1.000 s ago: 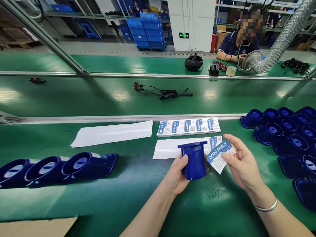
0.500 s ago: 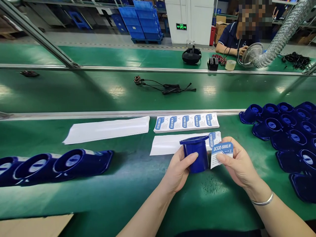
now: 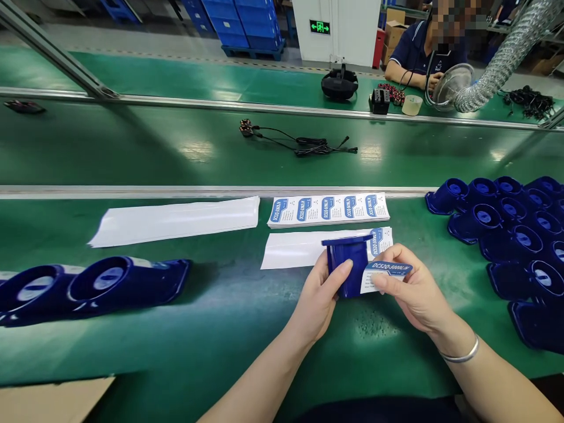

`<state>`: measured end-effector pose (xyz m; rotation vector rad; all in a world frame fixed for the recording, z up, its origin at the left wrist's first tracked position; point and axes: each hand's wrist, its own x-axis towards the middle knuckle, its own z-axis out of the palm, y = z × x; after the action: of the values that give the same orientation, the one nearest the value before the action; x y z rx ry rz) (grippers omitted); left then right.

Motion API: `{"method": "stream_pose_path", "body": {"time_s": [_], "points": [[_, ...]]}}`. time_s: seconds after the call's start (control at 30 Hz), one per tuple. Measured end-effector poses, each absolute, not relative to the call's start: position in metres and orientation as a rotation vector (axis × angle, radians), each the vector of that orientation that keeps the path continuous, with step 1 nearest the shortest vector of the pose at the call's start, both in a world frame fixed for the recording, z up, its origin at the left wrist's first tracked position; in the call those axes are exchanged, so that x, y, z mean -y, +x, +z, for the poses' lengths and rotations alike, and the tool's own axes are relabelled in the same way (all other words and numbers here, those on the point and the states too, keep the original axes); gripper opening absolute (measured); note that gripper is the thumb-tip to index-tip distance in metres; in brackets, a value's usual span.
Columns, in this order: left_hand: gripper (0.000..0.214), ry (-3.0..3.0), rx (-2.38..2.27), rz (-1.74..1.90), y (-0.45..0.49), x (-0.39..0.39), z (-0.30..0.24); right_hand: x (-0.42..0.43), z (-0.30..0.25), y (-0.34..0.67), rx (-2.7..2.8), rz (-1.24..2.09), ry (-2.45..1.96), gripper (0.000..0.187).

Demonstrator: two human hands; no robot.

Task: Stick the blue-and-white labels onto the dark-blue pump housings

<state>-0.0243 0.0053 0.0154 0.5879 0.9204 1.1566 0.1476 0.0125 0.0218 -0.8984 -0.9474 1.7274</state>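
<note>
My left hand (image 3: 319,296) is wrapped round a dark blue plastic housing (image 3: 350,264), its flange at the top. Between thumb and fingers, my right hand (image 3: 409,288) pinches a blue-and-white sticker label (image 3: 383,275) printed "DCS2Q-5000L/H". The label's left edge lies against the side of the housing, while its right part bends away toward my fingers. Just beyond my hands is a label strip (image 3: 291,249), mostly bare white backing with one label at its right end. A stack of printed label sheets (image 3: 328,210) lies behind that strip.
White backing paper (image 3: 176,222) lies at centre left. Labelled blue housings (image 3: 101,285) stand in a row at left, and several more blue housings (image 3: 524,238) fill the right side. Black cables (image 3: 312,147) rest beyond the metal rail. Cardboard (image 3: 57,399) sits front left; a co-worker (image 3: 408,59) sits opposite.
My right hand has brought the label leftward onto the housing's side, and the label now bends. The housing is still in my left hand. The whole view has shifted slightly.
</note>
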Motion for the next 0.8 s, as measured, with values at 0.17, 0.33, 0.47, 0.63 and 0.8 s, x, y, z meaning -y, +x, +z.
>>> {"method": "stream_pose_path", "body": {"time_s": [0.17,0.33,0.47,0.63,0.8], "points": [[0.057,0.608,-0.920,1.110,-0.0237,-0.0059,0.0175,-0.0106,0.0205,0.1474,0.949,1.718,-0.963,0.033],[0.052,0.667,-0.914,1.113,-0.0226,-0.0051,0.0176,-0.0121,0.0230,0.1456,0.922,1.713,-0.988,0.034],[0.053,0.673,-0.907,1.095,-0.0238,-0.0037,0.0142,-0.0134,0.0228,0.1443,0.901,1.703,-0.998,0.032],[0.059,0.637,-0.875,1.044,-0.0245,-0.0034,0.0127,-0.0133,0.0211,0.1436,0.886,1.687,-1.002,0.030],[0.059,0.626,-0.896,1.030,-0.0234,-0.0036,0.0139,-0.0126,0.0202,0.1437,0.884,1.681,-0.994,0.027]]}}
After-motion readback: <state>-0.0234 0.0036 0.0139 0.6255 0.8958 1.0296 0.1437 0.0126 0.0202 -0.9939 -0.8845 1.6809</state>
